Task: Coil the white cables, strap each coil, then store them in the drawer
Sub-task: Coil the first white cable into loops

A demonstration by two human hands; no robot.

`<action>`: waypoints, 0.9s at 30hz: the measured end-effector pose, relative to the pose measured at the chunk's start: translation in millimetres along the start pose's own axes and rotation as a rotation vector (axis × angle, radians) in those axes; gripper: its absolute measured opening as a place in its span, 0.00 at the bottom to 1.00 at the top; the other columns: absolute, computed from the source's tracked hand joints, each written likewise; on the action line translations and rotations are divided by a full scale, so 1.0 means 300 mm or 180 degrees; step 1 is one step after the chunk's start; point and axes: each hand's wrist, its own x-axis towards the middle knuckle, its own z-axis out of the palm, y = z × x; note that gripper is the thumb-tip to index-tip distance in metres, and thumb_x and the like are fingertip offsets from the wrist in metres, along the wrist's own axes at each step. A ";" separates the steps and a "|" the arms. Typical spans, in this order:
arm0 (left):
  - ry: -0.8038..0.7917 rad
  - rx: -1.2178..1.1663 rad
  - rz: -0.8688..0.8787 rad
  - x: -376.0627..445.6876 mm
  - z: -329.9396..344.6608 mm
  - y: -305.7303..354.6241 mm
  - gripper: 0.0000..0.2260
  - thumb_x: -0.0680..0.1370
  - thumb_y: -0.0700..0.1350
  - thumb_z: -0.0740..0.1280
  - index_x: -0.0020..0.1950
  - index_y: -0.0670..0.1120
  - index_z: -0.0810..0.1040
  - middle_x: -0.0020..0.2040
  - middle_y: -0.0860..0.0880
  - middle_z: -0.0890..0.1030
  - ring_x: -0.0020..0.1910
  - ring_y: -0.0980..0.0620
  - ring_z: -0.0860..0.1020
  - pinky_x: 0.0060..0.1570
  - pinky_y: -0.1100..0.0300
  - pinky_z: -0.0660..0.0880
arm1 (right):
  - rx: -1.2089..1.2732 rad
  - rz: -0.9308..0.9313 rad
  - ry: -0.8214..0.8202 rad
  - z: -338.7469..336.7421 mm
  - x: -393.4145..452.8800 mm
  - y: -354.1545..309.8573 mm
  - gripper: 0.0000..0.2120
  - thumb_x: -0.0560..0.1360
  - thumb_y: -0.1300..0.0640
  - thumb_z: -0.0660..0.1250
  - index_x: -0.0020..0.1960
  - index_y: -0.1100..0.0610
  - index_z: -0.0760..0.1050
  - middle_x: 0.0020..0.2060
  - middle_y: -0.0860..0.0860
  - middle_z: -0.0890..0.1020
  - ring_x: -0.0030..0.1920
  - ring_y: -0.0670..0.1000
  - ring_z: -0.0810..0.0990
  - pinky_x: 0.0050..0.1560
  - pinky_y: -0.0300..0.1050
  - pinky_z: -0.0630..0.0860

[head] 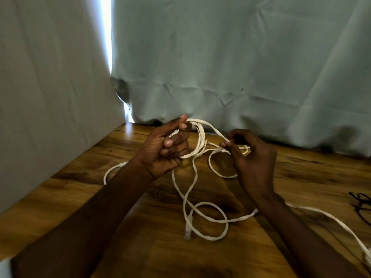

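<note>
The white cable [200, 141] is a flat network lead, and the part I have gathered so far hangs as a small bundle of loops above the far middle of the wooden table [84, 197]. My left hand [166, 147] is curled round the top of that bundle, thumb up and fingers folded in over the strands, so the loops droop from my fist toward the right. My right hand [251, 157] is just beside it, pinching a single strand between thumb and forefinger where it leaves the bundle; its other fingers are loosely bent and I cannot tell whether they touch the cable.

Below my hands the rest of the cable lies slack on the table in loose, crossing curves. One loop sits just under my right hand, a larger one lies nearer me, and the clear plug [187, 231] at one end rests flat on the wood there, pointing toward me. Another length runs under my right forearm and off toward the table's right edge. A short white arc shows beside my left forearm; I cannot tell whether it belongs to the same lead.

At the right edge a tangle of thin black straps [361, 205] lies on the wood, well apart from the coil. Pale blue-grey cloth [220, 67] hangs behind and to the left of the table.
</note>
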 end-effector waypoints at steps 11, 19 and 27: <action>0.0328 0.0134 0.0286 0.020 -0.022 -0.029 0.14 0.86 0.48 0.54 0.44 0.46 0.71 0.22 0.54 0.67 0.17 0.58 0.62 0.19 0.67 0.57 | 0.1104 0.1763 -0.0847 0.036 -0.007 -0.060 0.09 0.83 0.65 0.65 0.48 0.61 0.84 0.32 0.52 0.82 0.29 0.44 0.78 0.28 0.36 0.74; 0.0733 -0.0143 0.0554 0.030 -0.053 -0.042 0.14 0.87 0.48 0.54 0.44 0.46 0.70 0.23 0.54 0.67 0.17 0.58 0.63 0.19 0.68 0.60 | 0.1851 0.2952 -0.2641 0.051 -0.001 -0.118 0.15 0.81 0.66 0.55 0.45 0.59 0.79 0.31 0.51 0.74 0.26 0.45 0.65 0.26 0.37 0.56; 0.1110 -0.0169 0.0638 0.031 -0.063 -0.039 0.15 0.87 0.44 0.53 0.42 0.44 0.71 0.23 0.54 0.67 0.16 0.59 0.62 0.17 0.68 0.56 | 0.1397 0.1661 -0.0863 0.041 -0.002 -0.077 0.13 0.74 0.64 0.77 0.56 0.54 0.82 0.39 0.50 0.83 0.31 0.48 0.77 0.26 0.40 0.72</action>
